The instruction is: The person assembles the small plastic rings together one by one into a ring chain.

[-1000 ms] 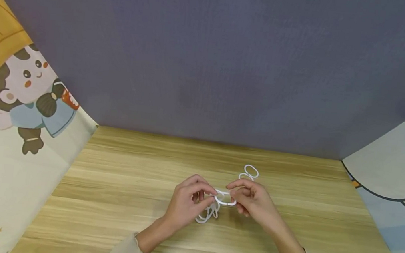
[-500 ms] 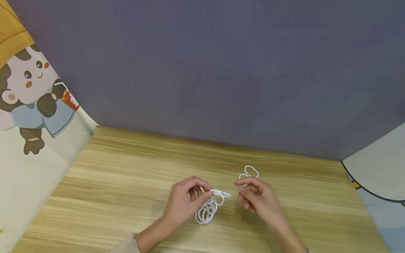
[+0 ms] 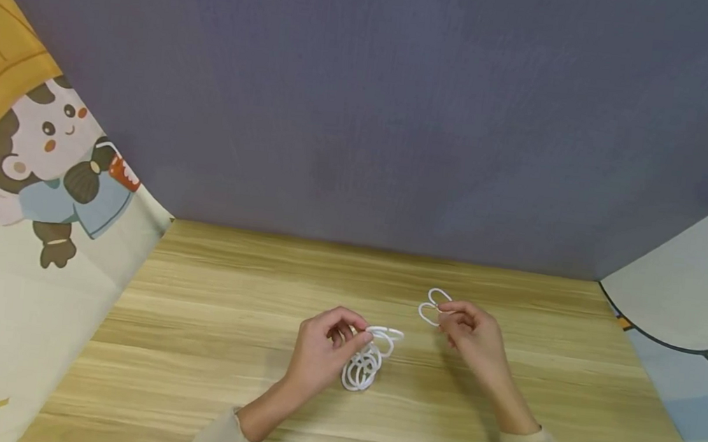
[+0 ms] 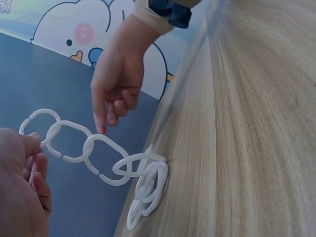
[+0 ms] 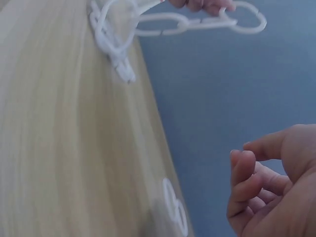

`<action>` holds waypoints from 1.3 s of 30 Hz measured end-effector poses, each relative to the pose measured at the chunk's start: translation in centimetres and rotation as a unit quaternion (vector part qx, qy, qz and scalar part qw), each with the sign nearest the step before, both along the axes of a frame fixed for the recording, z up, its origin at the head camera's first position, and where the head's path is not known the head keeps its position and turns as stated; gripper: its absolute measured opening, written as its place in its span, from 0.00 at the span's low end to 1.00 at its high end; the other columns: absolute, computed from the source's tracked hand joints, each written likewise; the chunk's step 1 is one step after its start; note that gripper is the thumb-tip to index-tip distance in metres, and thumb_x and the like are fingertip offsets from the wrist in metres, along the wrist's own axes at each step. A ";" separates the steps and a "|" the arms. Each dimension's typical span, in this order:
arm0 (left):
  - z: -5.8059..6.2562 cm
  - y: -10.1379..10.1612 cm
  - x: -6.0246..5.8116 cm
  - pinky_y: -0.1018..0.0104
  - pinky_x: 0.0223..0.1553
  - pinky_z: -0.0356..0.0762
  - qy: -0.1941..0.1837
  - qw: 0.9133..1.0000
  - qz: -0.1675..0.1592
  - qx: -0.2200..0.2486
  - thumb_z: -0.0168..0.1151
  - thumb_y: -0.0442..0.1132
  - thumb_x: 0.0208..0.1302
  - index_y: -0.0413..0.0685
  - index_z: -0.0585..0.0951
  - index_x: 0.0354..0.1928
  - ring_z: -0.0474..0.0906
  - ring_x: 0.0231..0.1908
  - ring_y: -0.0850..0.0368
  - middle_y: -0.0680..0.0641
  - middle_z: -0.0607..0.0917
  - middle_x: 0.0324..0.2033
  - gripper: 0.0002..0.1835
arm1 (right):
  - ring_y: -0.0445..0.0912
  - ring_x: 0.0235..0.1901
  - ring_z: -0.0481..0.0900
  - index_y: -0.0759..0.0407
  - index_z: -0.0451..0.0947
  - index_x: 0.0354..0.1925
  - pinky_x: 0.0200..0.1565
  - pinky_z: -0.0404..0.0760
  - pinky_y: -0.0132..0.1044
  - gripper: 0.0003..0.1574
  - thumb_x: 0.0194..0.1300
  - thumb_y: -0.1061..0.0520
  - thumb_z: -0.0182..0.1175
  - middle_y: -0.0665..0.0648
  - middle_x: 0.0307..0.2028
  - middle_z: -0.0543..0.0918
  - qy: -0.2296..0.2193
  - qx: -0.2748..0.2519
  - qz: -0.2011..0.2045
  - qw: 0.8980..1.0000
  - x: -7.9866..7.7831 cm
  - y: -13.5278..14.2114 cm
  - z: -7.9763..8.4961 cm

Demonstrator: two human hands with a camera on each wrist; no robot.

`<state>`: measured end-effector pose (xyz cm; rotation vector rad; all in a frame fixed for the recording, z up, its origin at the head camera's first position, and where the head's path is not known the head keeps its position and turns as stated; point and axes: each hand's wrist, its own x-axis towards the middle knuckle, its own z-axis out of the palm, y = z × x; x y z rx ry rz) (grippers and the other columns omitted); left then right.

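The left hand [image 3: 320,348] pinches the white chain [image 4: 88,147] near one end; the rest droops in a heap to the tabletop [image 3: 223,343]. The right hand [image 3: 476,337] holds nothing — it's near two white rings [image 3: 430,303]. I'd pinch one softly by its edge.

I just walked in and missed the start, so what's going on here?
Someone's left hand pinches a white chain near one end, so a few links hang in the air while the rest lies heaped on the table. The right hand, holding nothing, is near two more links on the table.
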<state>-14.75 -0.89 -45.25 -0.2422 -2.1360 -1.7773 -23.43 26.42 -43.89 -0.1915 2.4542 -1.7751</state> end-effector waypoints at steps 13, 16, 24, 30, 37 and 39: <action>-0.1 -0.6 0.9 0.77 0.30 0.74 0.000 1.000 -0.011 0.011 0.81 0.31 0.65 0.45 0.90 0.39 0.78 0.30 0.66 0.49 0.91 0.34 0.07 | 0.39 0.28 0.79 0.74 0.86 0.50 0.31 0.79 0.29 0.11 0.71 0.68 0.72 0.59 0.36 0.87 0.009 0.049 -0.037 0.998 -0.1 0.5 -3.0; -0.1 -0.6 0.9 0.77 0.30 0.74 0.001 1.000 -0.011 0.010 0.81 0.32 0.65 0.46 0.90 0.39 0.78 0.30 0.66 0.49 0.90 0.33 0.07 | 0.38 0.31 0.79 0.71 0.88 0.47 0.34 0.78 0.28 0.09 0.70 0.67 0.73 0.59 0.36 0.88 0.016 0.074 -0.039 0.996 -0.3 0.6 -3.6; -0.1 -0.5 0.9 0.76 0.30 0.74 0.001 1.000 -0.012 0.016 0.81 0.32 0.65 0.46 0.90 0.39 0.78 0.30 0.66 0.49 0.90 0.32 0.07 | 0.37 0.28 0.77 0.68 0.90 0.42 0.32 0.76 0.26 0.07 0.65 0.68 0.77 0.57 0.32 0.87 0.052 0.118 -0.031 0.991 -1.0 0.8 -5.1; -0.1 -0.8 1.2 0.77 0.30 0.74 -0.007 1.000 -0.015 0.020 0.81 0.32 0.65 0.45 0.90 0.39 0.78 0.30 0.66 0.48 0.89 0.31 0.06 | 0.38 0.28 0.77 0.69 0.90 0.41 0.32 0.77 0.26 0.07 0.64 0.68 0.77 0.56 0.30 0.86 0.063 0.130 -0.024 0.989 -0.9 0.8 -5.7; 0.0 -0.9 1.7 0.76 0.31 0.75 -0.016 0.999 -0.022 0.020 0.80 0.32 0.66 0.44 0.90 0.40 0.78 0.30 0.66 0.48 0.90 0.33 0.06 | 0.38 0.28 0.78 0.66 0.91 0.39 0.32 0.77 0.27 0.06 0.63 0.66 0.78 0.55 0.29 0.86 0.078 0.151 -0.021 0.985 -0.4 0.5 -5.8; 0.0 -1.0 1.9 0.76 0.31 0.75 -0.021 0.999 -0.022 0.020 0.80 0.32 0.66 0.45 0.90 0.40 0.78 0.31 0.66 0.49 0.90 0.34 0.06 | 0.37 0.28 0.78 0.66 0.91 0.39 0.32 0.77 0.27 0.06 0.63 0.66 0.78 0.55 0.29 0.86 0.080 0.159 -0.020 0.984 -0.2 0.4 -5.7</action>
